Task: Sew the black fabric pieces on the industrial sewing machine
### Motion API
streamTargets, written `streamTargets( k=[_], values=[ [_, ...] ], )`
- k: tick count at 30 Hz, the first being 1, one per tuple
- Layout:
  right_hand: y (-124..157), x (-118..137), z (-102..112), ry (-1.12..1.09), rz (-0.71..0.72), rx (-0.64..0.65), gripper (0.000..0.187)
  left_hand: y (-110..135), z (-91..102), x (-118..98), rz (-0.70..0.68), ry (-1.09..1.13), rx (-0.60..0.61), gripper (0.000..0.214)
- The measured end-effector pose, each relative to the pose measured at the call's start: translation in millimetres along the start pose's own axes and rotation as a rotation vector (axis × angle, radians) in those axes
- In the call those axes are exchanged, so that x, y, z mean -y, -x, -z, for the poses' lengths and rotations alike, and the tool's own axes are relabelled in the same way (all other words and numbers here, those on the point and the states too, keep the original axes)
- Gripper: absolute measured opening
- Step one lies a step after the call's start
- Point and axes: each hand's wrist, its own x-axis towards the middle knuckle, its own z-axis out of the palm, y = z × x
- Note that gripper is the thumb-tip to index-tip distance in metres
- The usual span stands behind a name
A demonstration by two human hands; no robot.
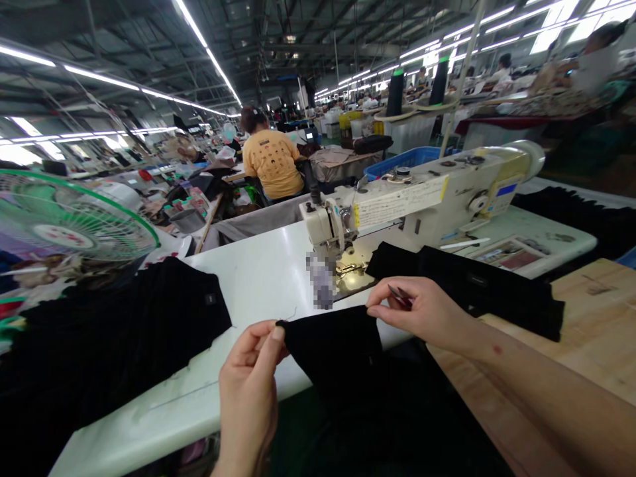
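Between my two hands a piece of black fabric (335, 338) hangs stretched at the front edge of the sewing table (258, 271). My left hand (253, 374) pinches its left corner between thumb and fingers, where a loose thread sticks up. The top right corner is held in the fingertips of my right hand (412, 308). A small dark pointed tool, perhaps thread snips, is also tucked in that right hand; most of it is hidden. Just beyond the fabric stands a white sewing machine (422, 199), its needle area partly blurred out.
Black garment pieces (163, 311) are heaped at the left, and more black fabric (477, 278) lies right of the needle. A green fan (74, 218) stands at far left. A wooden board (596, 298) is at right. Ahead, a person in a yellow shirt (273, 162) sits facing away.
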Motion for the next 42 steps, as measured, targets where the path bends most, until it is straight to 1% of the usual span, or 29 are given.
streamTargets(
  k=[2,3,5,6,7,8,9,10,11,12,13,15,17,18,19,21,23,25,27,28,29,30,31,33,34,35,36,38,42],
  values=[
    [-2.5,1.5,-0.6,0.028,0.042,-0.017,0.013,-1.8,2.3,-6.1,-0.053,-0.132,0.000,0.028],
    [-3.7,1.6,-1.3,0.054,0.070,-0.036,0.012,-3.0,2.4,-10.4,-0.125,-0.240,-0.009,0.027],
    [-5.8,0.2,-3.9,0.119,0.172,-0.069,0.009,-5.4,-1.3,-20.7,-0.359,-0.482,-0.018,0.029],
    [-6.7,-1.2,-5.9,0.154,0.249,-0.067,0.008,-6.6,-5.4,-26.1,-0.499,-0.588,0.013,0.030],
    [-7.3,-2.7,-8.0,0.188,0.338,-0.053,0.007,-8.0,-11.0,-31.1,-0.624,-0.675,0.083,0.031],
    [-7.6,-4.2,-10.3,0.223,0.427,-0.029,0.008,-9.7,-17.8,-35.5,-0.714,-0.740,0.194,0.029],
    [-7.7,-5.4,-12.4,0.260,0.501,-0.001,0.010,-11.8,-25.3,-39.2,-0.760,-0.788,0.338,0.025],
    [-7.6,-6.4,-14.2,0.296,0.552,0.022,0.011,-14.5,-33.0,-42.0,-0.760,-0.825,0.486,0.022],
    [-7.3,-6.9,-15.3,0.327,0.581,0.037,0.012,-17.6,-40.4,-44.1,-0.726,-0.852,0.610,0.020],
    [-7.1,-7.1,-15.9,0.349,0.591,0.045,0.012,-21.1,-46.9,-45.3,-0.670,-0.867,0.699,0.020],
    [-7.1,-7.0,-15.8,0.359,0.588,0.052,0.013,-24.7,-52.4,-45.8,-0.609,-0.871,0.756,0.020],
    [-8.0,-6.5,-14.7,0.344,0.560,0.063,0.014,-31.0,-59.5,-45.6,-0.510,-0.870,0.806,0.019],
    [-10.1,-6.4,-14.4,0.297,0.461,0.047,0.011,-35.3,-62.4,-44.5,-0.475,-0.860,0.809,0.017],
    [-11.2,-7.0,-15.3,0.257,0.373,0.033,0.009,-36.7,-62.7,-44.0,-0.477,-0.843,0.799,0.017],
    [-12.1,-8.2,-17.2,0.202,0.267,0.018,0.011,-38.0,-62.4,-43.3,-0.494,-0.821,0.773,0.015],
    [-11.4,-13.0,-24.6,0.042,0.056,0.027,0.016,-41.1,-60.8,-41.2,-0.557,-0.799,0.681,0.013],
    [-6.2,-20.6,-36.0,-0.130,-0.099,0.097,0.016,-47.5,-59.2,-35.8,-0.621,-0.851,0.576,0.013],
    [3.4,-29.5,-48.7,-0.221,-0.244,0.194,0.024,-58.9,-59.0,-24.8,-0.645,-0.952,0.489,0.017],
    [13.8,-37.6,-58.7,-0.203,-0.404,0.318,0.030,-75.1,-61.2,-8.0,-0.595,-1.043,0.477,0.020],
    [17.6,-41.0,-61.8,-0.163,-0.458,0.390,0.033,-84.1,-63.2,1.9,-0.558,-1.074,0.497,0.020],
    [19.7,-43.7,-63.4,-0.101,-0.474,0.445,0.037,-93.1,-65.6,12.3,-0.524,-1.096,0.527,0.020],
    [19.5,-46.1,-63.6,-0.013,-0.448,0.458,0.041,-101.5,-68.5,22.5,-0.499,-1.108,0.562,0.019],
    [16.9,-48.2,-62.7,0.102,-0.388,0.415,0.044,-108.9,-71.5,32.0,-0.484,-1.111,0.595,0.018],
    [5.5,-53.0,-59.2,0.344,-0.192,0.217,0.040,-119.7,-77.5,47.6,-0.480,-1.102,0.628,0.017],
    [-2.4,-56.1,-57.5,0.435,-0.081,0.117,0.033,-123.1,-80.2,53.2,-0.479,-1.098,0.631,0.018],
    [-10.7,-60.0,-56.5,0.494,0.022,0.055,0.025,-125.3,-82.6,57.4,-0.476,-1.096,0.627,0.018],
    [-18.8,-64.5,-56.2,0.524,0.112,0.039,0.022,-126.6,-84.7,60.3,-0.471,-1.098,0.614,0.018],
    [-31.4,-74.1,-57.9,0.553,0.226,0.090,0.027,-128.2,-88.4,63.7,-0.450,-1.107,0.579,0.017],
    [-39.3,-86.4,-64.6,0.646,0.272,0.168,0.031,-132.8,-95.2,66.6,-0.380,-1.131,0.506,0.014]
  ],
)
